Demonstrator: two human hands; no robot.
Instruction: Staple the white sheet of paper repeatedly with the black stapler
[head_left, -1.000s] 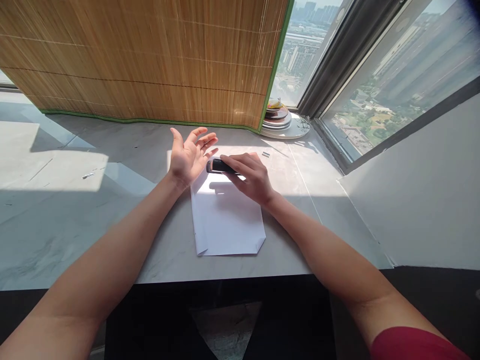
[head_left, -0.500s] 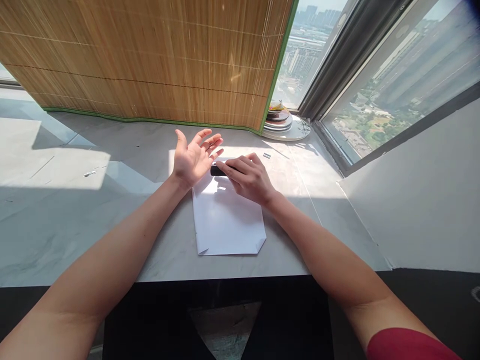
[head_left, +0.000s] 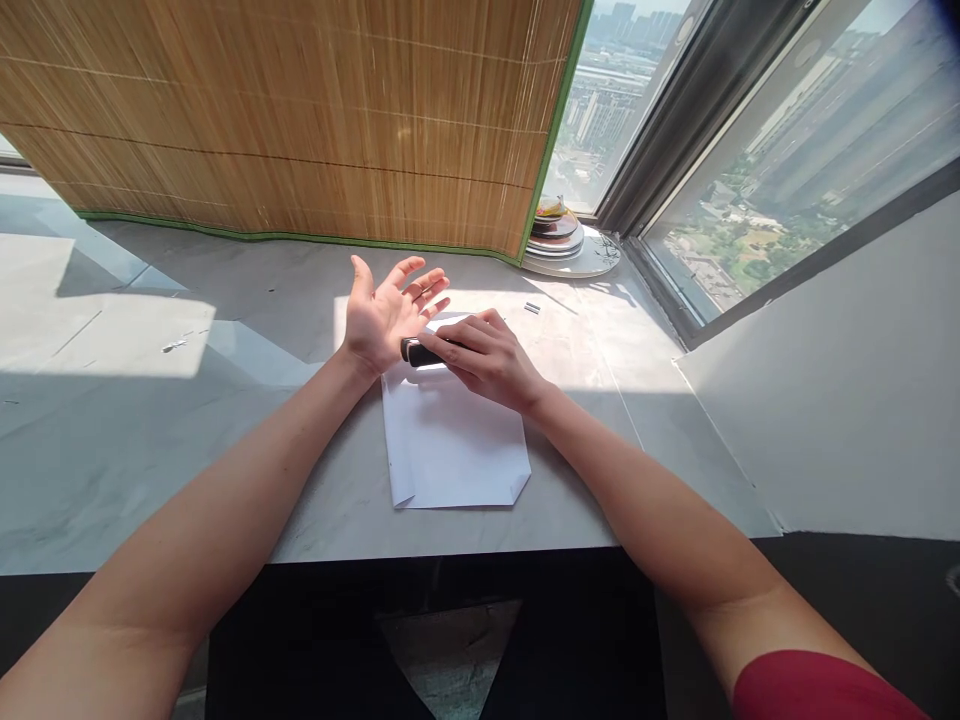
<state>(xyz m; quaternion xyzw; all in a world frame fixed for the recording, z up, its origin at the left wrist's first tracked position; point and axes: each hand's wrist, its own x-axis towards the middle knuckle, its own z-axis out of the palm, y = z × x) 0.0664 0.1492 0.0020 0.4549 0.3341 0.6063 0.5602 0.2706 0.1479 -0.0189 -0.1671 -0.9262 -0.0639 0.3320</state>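
My right hand (head_left: 491,360) is closed around a black stapler (head_left: 422,352), whose end sticks out to the left close to my other palm. My left hand (head_left: 390,315) is open, palm up, with its fingers spread and nothing lying in it. Beneath both hands is white paper (head_left: 457,450) with folded lower corners, flat on the counter. My right hand and its shadow cover part of the paper's upper half. Just beyond my right hand lie small grey staple strips (head_left: 532,308).
A marbled counter (head_left: 135,460) runs under a hanging bamboo blind (head_left: 300,120) with green edging. Stacked plates (head_left: 559,245) stand in the corner by the window frame (head_left: 645,130). Small silvery scraps (head_left: 175,346) lie at the left. A white wall (head_left: 847,400) bounds the right side.
The stapler in my right hand has shifted left, and more of its end now shows beside my left palm. My left hand stays almost where it was, still spread.
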